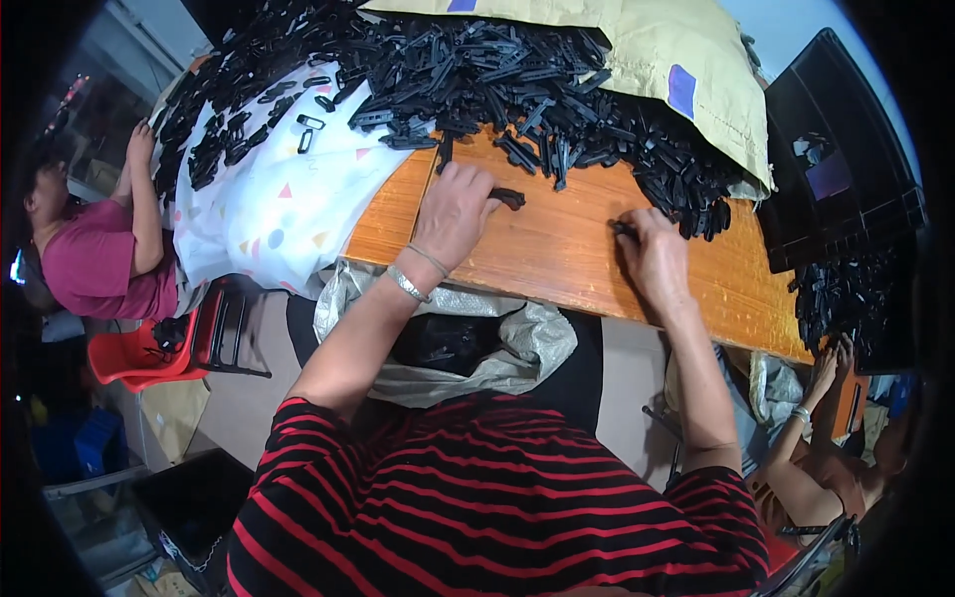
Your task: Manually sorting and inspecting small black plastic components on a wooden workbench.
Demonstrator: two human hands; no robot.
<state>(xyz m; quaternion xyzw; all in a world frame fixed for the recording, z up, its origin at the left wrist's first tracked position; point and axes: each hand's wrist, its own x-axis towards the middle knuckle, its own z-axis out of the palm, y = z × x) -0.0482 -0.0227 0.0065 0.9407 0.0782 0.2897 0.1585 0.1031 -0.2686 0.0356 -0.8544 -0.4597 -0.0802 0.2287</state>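
My left hand is over the wooden table, its fingers closed round a small dark plastic piece that sticks out to the right past the thumb. Another black piece shows just beyond its knuckles; I cannot tell whether the fingers touch it. To the right, my right hand has thumb and fingers pinched on a small black plastic piece, mostly hidden by the hand. A large heap of similar black pieces lies across the far side of the table, with its near edge just beyond both hands.
A woven sack with black contents hangs open at the table's near edge. White patterned sheeting covers the left part. A yellowish sack and a black bin stand right. People sit left and right.
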